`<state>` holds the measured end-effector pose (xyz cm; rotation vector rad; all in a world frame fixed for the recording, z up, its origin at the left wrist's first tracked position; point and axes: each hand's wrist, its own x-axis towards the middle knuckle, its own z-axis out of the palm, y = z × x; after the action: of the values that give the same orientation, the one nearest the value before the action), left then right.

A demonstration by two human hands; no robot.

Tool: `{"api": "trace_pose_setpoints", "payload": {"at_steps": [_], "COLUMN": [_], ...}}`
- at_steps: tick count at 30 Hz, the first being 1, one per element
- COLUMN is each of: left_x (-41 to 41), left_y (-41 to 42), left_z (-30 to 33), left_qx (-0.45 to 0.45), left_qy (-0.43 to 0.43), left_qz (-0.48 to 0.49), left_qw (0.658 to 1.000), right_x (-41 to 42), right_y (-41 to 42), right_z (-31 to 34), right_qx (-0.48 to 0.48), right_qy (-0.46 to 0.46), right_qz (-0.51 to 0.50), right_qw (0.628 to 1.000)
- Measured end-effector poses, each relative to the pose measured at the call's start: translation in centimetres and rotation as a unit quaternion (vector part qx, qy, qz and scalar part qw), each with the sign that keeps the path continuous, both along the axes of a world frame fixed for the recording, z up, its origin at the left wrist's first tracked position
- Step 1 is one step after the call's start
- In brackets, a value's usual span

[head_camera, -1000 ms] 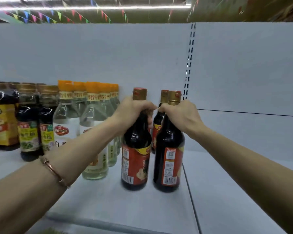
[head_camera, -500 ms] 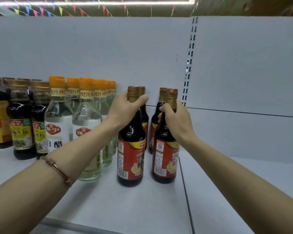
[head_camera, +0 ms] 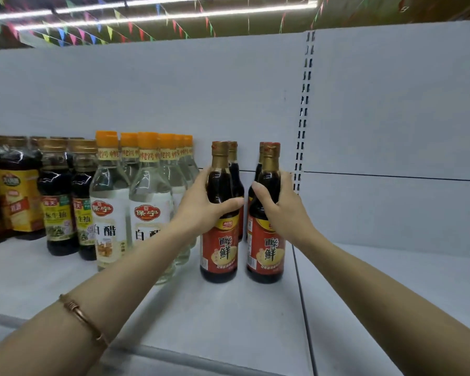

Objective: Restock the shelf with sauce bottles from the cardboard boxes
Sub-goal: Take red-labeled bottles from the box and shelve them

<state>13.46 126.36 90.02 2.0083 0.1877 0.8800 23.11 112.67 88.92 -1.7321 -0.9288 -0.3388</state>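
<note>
Two dark sauce bottles with red labels and gold caps stand upright on the white shelf (head_camera: 228, 316). My left hand (head_camera: 201, 204) grips the shoulder of the left bottle (head_camera: 219, 248). My right hand (head_camera: 282, 213) grips the shoulder of the right bottle (head_camera: 266, 251). Both labels face me. Behind each stands another bottle of the same kind (head_camera: 235, 169), mostly hidden. No cardboard box is in view.
Clear vinegar bottles with orange caps (head_camera: 149, 202) stand just left of my left hand. Further left are dark soy bottles (head_camera: 56, 204) and yellow-labelled ones (head_camera: 17, 199). The shelf bay on the right (head_camera: 391, 294) holds nothing, past a slotted upright (head_camera: 304, 104).
Both hands slid down from the bottle necks to the shoulders. The two front bottles now face label-forward, set further back beside their rows.
</note>
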Motion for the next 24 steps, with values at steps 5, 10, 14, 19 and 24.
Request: {"api": "trace_pose_setpoints", "payload": {"at_steps": [5, 10, 14, 19, 24], "left_x": [2.3, 3.7, 4.3, 4.9, 5.6], "left_y": [0.3, 0.8, 1.4, 2.2, 2.5], "left_z": [-1.8, -1.7, -1.8, -2.0, -2.3], "left_qx": [0.011, 0.047, 0.057, 0.05, 0.057], "left_qy": [0.007, 0.024, 0.028, 0.023, 0.002], "left_qz": [0.027, 0.038, 0.039, 0.042, 0.038], "left_qw": [1.0, 0.998, 0.997, 0.998, 0.998], "right_x": [1.0, 2.0, 3.0, 3.6, 3.9], "right_y": [1.1, 1.8, 2.8, 4.0, 4.6], "right_z": [-0.2, -0.1, -0.6, -1.0, -1.3], "right_qx": [0.012, 0.004, 0.026, 0.041, 0.045], "right_qy": [-0.016, -0.006, -0.001, -0.04, -0.062], "right_qz": [-0.024, -0.031, -0.049, -0.105, -0.139], "right_qw": [1.0, 0.999, 0.998, 0.993, 0.987]}}
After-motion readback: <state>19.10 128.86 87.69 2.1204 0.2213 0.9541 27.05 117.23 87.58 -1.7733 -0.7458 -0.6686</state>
